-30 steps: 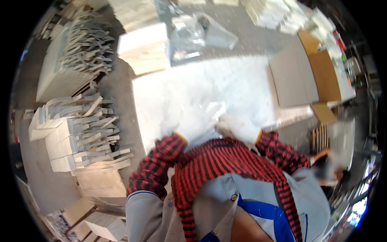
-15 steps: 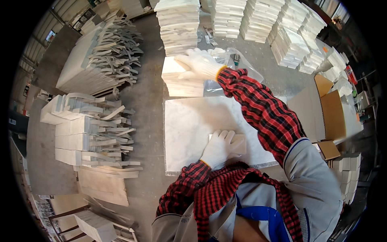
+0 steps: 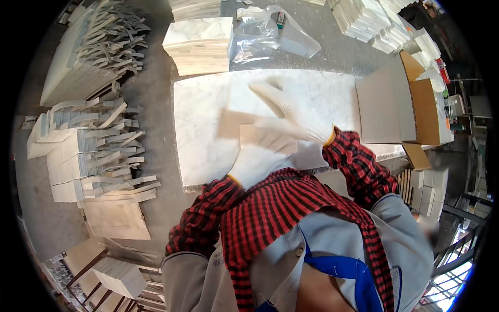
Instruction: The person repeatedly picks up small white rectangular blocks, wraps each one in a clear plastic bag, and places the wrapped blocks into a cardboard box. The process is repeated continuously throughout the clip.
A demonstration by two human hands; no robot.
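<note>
Both my hands wear white knit gloves and are over a large white marble-look slab (image 3: 200,156). My left hand (image 3: 254,164) is at the slab's near side, its fingers over a small beige block (image 3: 250,133). Above and right of it is my right hand (image 3: 299,117), smeared by motion. Its thumb and fingers are spread around a pale flat tile (image 3: 244,93), whose outline is faint against the slab. A brownish shadow falls left of the hands. Beyond the slab stands a stack of white tiles (image 3: 202,52).
A clear plastic bag (image 3: 257,39) lies behind the slab. At the right stands an open cardboard box (image 3: 382,106). Strapped bundles of pale pieces (image 3: 65,166) line the left side. More tile stacks (image 3: 358,18) are at the far right.
My right hand has drawn back from the tile stack to over the slab, close to my left hand. The view has shifted, with the box now nearer the slab.
</note>
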